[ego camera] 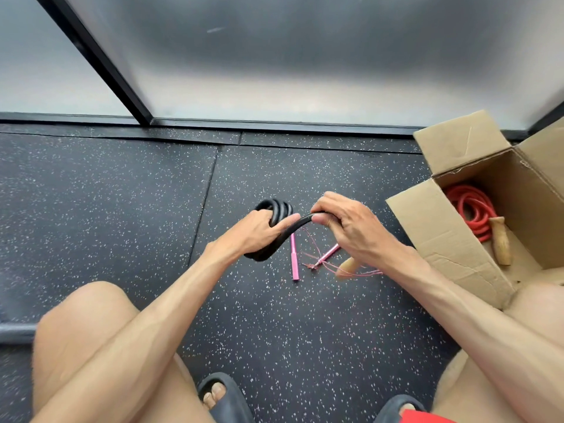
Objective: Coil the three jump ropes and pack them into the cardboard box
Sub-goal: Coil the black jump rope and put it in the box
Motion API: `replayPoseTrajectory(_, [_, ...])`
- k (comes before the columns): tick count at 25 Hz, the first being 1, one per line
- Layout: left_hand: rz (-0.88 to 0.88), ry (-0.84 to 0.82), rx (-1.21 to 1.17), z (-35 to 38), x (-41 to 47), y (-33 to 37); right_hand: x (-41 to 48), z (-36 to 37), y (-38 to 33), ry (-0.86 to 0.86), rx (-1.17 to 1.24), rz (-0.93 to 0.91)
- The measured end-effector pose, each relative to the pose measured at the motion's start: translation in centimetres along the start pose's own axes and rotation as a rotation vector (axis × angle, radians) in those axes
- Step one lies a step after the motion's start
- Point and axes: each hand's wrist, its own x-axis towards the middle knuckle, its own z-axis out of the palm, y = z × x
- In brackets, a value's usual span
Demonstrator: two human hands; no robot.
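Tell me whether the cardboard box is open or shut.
Open. The cardboard box has its flaps folded outward, and the coiled red jump rope with a wooden handle lies visible inside.

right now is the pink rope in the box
No, the pink rope lies on the floor; the cardboard box holds the red rope.

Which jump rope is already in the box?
The red rope, coiled inside the cardboard box. The black rope is held mid-coil; the pink rope lies loose on the floor.
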Motion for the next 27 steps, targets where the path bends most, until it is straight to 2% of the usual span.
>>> replayPoseTrajectory(3, [-0.07,-0.242,-0.267,-0.5,-0.8,1.7,0.6,-0.4,0.5,0.091,-0.024,0.019])
replayPoseTrajectory(5, [-0.077,-0.356,-0.337,-1.3,-1.4,2.7,0.7,-0.6,1.0,0.151,0.028,0.071])
replayPoseTrajectory(8, [-0.005,-0.517,-0.529,-2.8,-2.1,3.0,0.7,-0.9,1.5,0.224,0.209,0.21])
replayPoseTrajectory(11, [0.073,-0.639,-0.635,-3.3,-2.5,2.7,0.8,-0.7,1.4,0.236,0.235,0.239])
replayPoseTrajectory(16, [0.094,-0.681,-0.726,-3.5,-3.0,3.1,1.0,-0.3,1.5,0.213,0.108,0.179])
replayPoseTrajectory(19, [0.057,-0.662,-0.803,-4.0,-3.0,2.9,0.9,0.0,1.6,0.167,0.139,0.221])
replayPoseTrajectory(22, [0.036,-0.725,-0.851,-4.5,-2.9,2.5,0.5,0.2,1.1,0.129,0.209,0.208])
replayPoseTrajectory(27, [0.054,-0.726,-0.817,-5.3,-2.7,2.0,0.1,0.4,0.8,0.189,0.211,0.136])
